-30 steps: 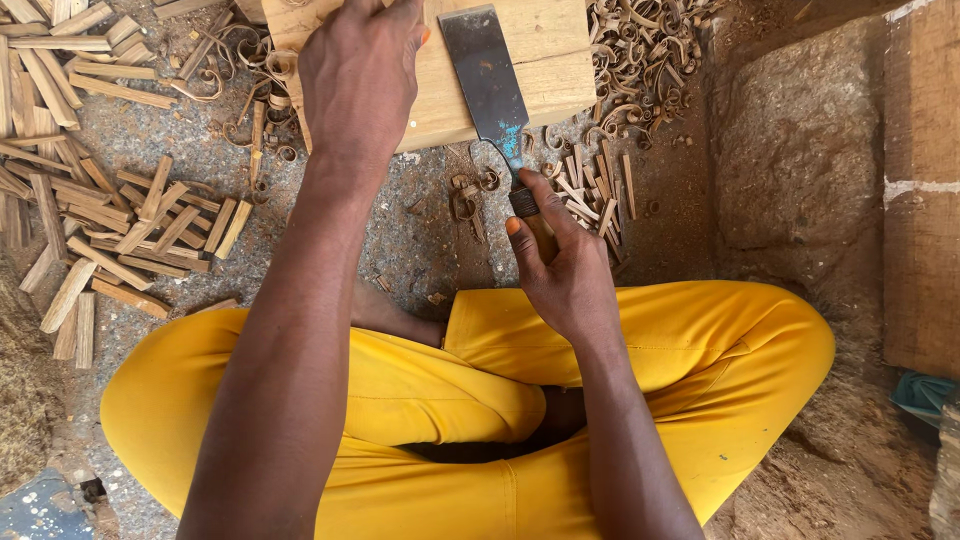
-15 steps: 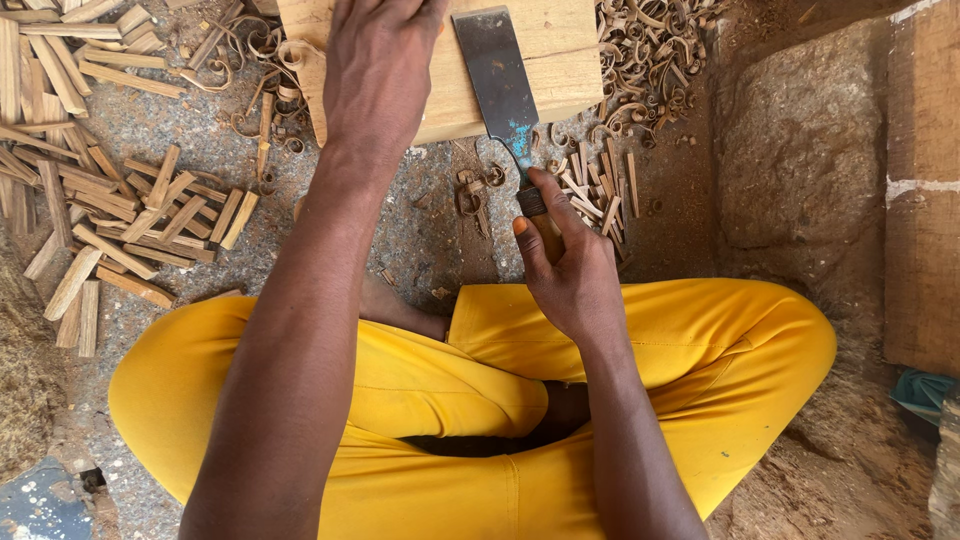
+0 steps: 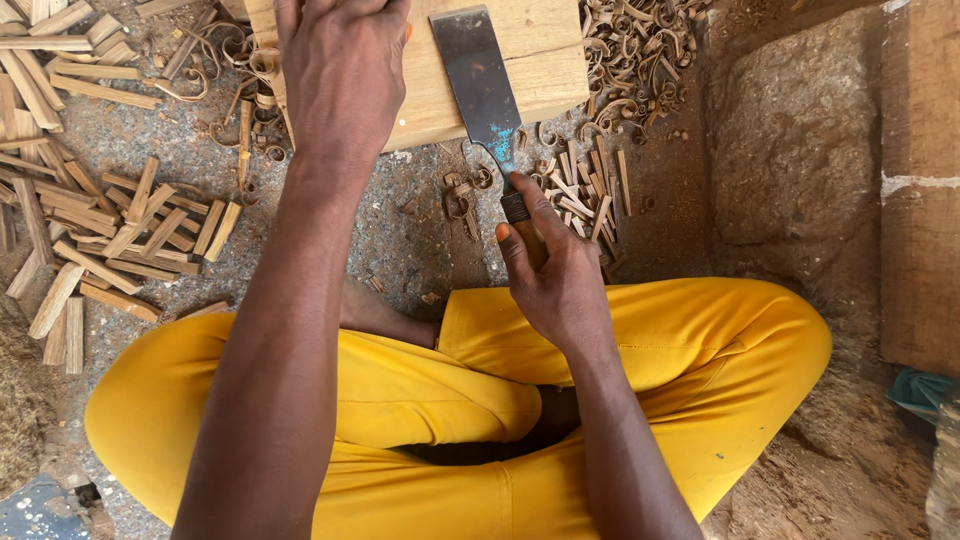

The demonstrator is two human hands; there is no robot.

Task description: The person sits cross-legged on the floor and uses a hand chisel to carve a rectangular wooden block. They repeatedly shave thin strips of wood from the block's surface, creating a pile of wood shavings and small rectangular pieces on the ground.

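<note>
Down below me my yellow trousers (image 3: 700,340) fill the bottom of the view, legs crossed on the gritty ground (image 3: 410,230). To my right a rough earthen wall (image 3: 800,150) rises, with a wooden plank (image 3: 920,190) standing against it. Ahead of my knees lies the pale wooden block (image 3: 545,55), its near edge facing me and its far part cut off by the top of the view. My left hand (image 3: 340,70) lies spread on the block's left part, palm down, pressing on the wood and gripping nothing. My right hand (image 3: 555,275) is wrapped tight round the handle of the wide chisel (image 3: 480,80); the handle is almost wholly hidden in my fist, and the flat dark blade slants up and left onto the block's top, just beside my left hand but not touching it. My two hands are well apart. Left of me lies a scatter of split wooden sticks (image 3: 110,240). Curled shavings (image 3: 640,50) are heaped to the right of the block, and a smaller bundle of short sticks (image 3: 585,190) lies just beyond my right fist.
</note>
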